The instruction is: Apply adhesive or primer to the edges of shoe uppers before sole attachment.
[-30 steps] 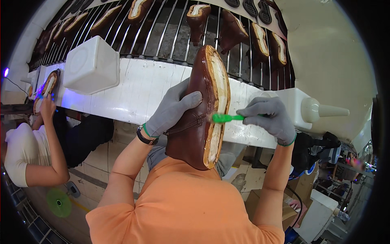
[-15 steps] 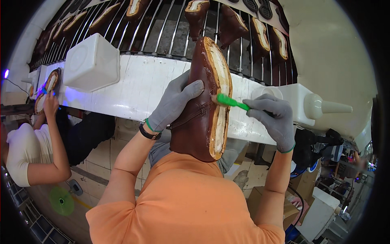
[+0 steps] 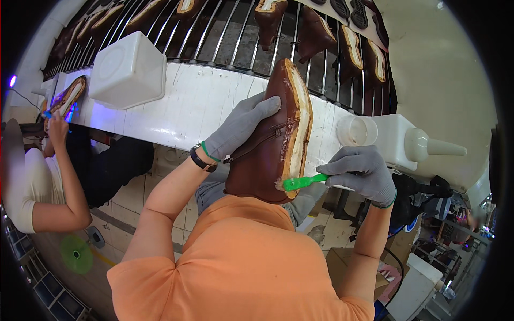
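My left hand, in a grey glove, grips a dark brown leather boot by its upper. The boot is turned on its side with the zip toward me; its tan-edged, whitish underside faces right, with no outsole on it. In my gloved right hand is a green-handled brush, pinched by the handle. Its bristles touch the border between upper and sole edge at the boot's near end. Fingers of my left hand behind the boot are hidden.
A white ledge runs before a roller conveyor bearing several boots. On the ledge stand a white square container, a small round cup and a white nozzled bottle. A co-worker handles a shoe at left.
My right hand has brought the brush from the middle of the boot's sole edge down to its near end. The boot has tilted slightly in my left hand.
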Motion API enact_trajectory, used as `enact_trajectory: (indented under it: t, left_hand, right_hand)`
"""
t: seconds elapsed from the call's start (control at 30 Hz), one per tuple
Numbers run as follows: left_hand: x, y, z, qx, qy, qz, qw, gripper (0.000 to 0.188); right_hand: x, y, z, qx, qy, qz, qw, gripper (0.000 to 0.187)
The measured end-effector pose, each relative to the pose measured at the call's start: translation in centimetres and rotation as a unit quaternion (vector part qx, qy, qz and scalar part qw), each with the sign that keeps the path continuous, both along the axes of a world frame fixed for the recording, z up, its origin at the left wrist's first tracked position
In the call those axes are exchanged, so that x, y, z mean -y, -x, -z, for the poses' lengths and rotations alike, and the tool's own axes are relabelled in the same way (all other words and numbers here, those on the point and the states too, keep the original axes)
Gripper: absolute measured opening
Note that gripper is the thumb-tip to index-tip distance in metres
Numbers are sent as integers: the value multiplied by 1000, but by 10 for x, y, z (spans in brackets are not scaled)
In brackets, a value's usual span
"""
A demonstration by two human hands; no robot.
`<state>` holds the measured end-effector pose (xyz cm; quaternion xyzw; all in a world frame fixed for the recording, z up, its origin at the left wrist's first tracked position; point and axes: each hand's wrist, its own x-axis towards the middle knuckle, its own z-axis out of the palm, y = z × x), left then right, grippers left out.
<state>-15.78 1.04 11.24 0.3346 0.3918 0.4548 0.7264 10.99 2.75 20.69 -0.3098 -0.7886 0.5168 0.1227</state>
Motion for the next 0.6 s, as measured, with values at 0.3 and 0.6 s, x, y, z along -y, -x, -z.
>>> enact_trajectory:
  t: [0.3, 0.6]
  left_hand:
    - [0, -14, 18, 60, 166, 102, 979, 51]
    - [15, -30, 34, 228, 218, 202, 927, 50]
  right_hand:
    - [-29, 11, 3, -31, 74, -76, 994, 27]
    - [-50, 23, 4, -22, 137, -97, 986, 27]
